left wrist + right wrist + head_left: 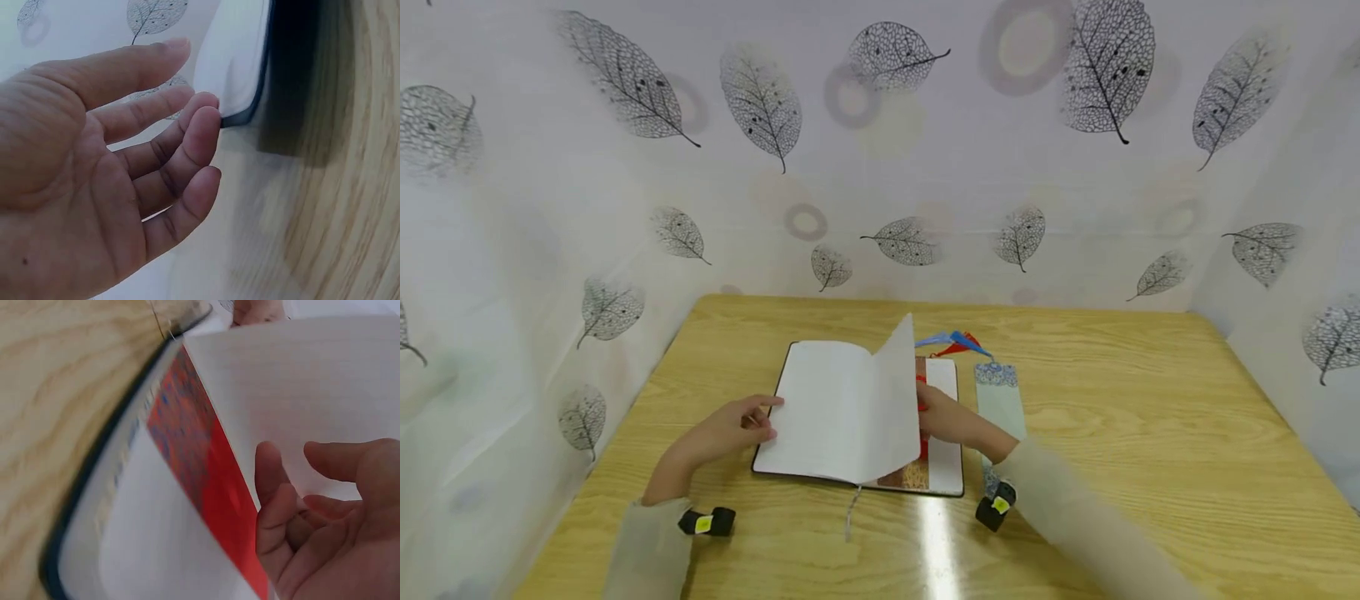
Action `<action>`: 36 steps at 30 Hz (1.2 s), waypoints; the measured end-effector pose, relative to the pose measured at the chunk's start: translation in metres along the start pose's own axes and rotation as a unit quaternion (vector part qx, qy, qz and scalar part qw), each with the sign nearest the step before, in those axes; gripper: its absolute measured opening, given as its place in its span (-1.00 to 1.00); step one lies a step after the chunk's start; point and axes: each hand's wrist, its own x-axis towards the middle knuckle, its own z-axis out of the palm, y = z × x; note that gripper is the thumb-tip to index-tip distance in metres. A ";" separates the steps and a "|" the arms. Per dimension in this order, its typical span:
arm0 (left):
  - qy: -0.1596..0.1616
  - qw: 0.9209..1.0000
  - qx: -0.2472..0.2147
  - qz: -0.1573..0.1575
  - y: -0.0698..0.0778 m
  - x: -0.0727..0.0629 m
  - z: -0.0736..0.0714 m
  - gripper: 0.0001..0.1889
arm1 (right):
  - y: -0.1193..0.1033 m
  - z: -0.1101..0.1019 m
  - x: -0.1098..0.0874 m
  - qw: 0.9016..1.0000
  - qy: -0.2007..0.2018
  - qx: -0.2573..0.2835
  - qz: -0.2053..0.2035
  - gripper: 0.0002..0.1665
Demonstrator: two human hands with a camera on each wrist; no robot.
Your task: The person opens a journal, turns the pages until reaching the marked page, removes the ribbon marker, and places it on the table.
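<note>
An open notebook [816,408] with blank white pages lies on the table. One page [891,408] stands raised near its middle. My left hand [730,429] is at the notebook's left edge, fingers loosely bent and gripping nothing in the left wrist view. Behind the raised page is my right hand [951,417]; in the right wrist view its thumb and index finger are apart, with the page beside them. A red and brown patterned bookmark [231,506] lies on the right-hand pages, partly hidden by the raised page and my right hand in the head view.
A pale green bookmark [1000,408] with blue patterned ends lies right of the notebook, partly under my right forearm. Blue and red tassels [958,340] rest beyond the notebook's top edge. A thin ribbon [851,517] hangs from its spine. Leaf-printed cloth [902,183] surrounds the table.
</note>
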 end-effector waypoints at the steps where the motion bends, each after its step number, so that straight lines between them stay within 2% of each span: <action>1: 0.004 1.000 -0.001 0.005 0.000 -0.001 -0.001 -0.44 | -0.002 0.006 0.002 1.000 -0.005 -0.005 0.005 -0.39; 5: 0.025 1.000 0.000 0.011 -0.002 -0.003 -0.004 -0.49 | -0.010 0.026 0.009 0.998 -0.030 -0.043 0.040 -0.30; 8: 0.042 0.999 0.006 0.010 -0.002 -0.004 -0.006 -0.53 | -0.018 0.038 0.014 0.993 -0.041 -0.101 0.054 -0.25; 11: 0.058 0.998 0.014 0.009 0.000 -0.004 -0.008 -0.53 | -0.025 0.051 0.019 0.983 -0.035 -0.167 0.061 -0.25; 14: 0.072 0.997 0.013 0.008 0.004 -0.005 -0.009 -0.52 | -0.029 0.062 0.024 0.968 -0.029 -0.243 0.065 -0.25; 17: 0.083 0.996 0.010 0.014 0.008 -0.006 -0.010 -0.51 | -0.034 0.072 0.026 0.941 -0.033 -0.330 0.074 -0.24; 20: 0.095 0.995 0.000 0.021 0.012 -0.006 -0.008 -0.52 | -0.037 0.079 0.028 0.916 -0.036 -0.388 0.092 -0.24; 23: 0.101 0.995 -0.006 0.024 0.013 -0.003 -0.004 -0.51 | -0.039 0.084 0.030 0.906 -0.030 -0.408 0.107 -0.28; 26: 0.091 0.996 -0.011 0.023 0.014 0.002 0.003 -0.49 | -0.040 0.087 0.031 0.901 -0.019 -0.419 0.110 -0.35; 29: 0.064 0.998 -0.007 0.014 0.012 0.008 0.011 -0.48 | -0.043 0.089 0.032 0.895 -0.015 -0.430 0.114 -0.38; 36: -0.029 1.000 0.000 0.011 0.008 0.014 0.022 -0.42 | -0.046 0.092 0.037 0.881 -0.013 -0.459 0.114 -0.37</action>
